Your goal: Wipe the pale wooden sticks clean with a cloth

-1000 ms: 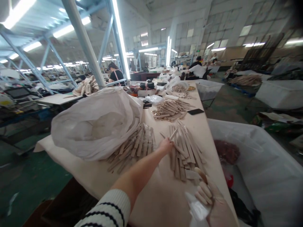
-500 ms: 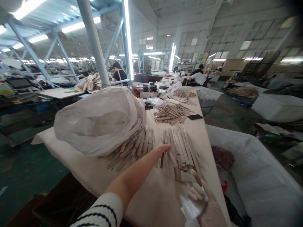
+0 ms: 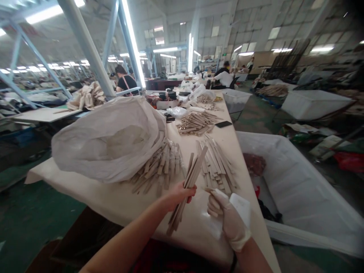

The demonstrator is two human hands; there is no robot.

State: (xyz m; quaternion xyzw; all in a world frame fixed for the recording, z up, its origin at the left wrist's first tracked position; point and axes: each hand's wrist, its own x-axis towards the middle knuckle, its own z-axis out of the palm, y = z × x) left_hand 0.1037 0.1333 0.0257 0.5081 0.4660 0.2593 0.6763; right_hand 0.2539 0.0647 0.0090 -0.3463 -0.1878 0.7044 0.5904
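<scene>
My bare left hand is closed around a bundle of long flat beige strips, held slanted above the near end of the table. My right hand, in a whitish glove, is curled around a clear plastic piece just right of the bundle. Behind my hands lie two heaps of the same strips, one loose pile and one spilling from under a big white sack.
A large white-lined bin with dark red and black scraps stands right of the table. Farther along the table are a pile of strips with metal ends, a black phone and bags. Other people work at the far tables.
My left hand has pulled back from the loose pile with a bundle of strips lifted off the table. My gloved right hand has risen and moved in beside it.
</scene>
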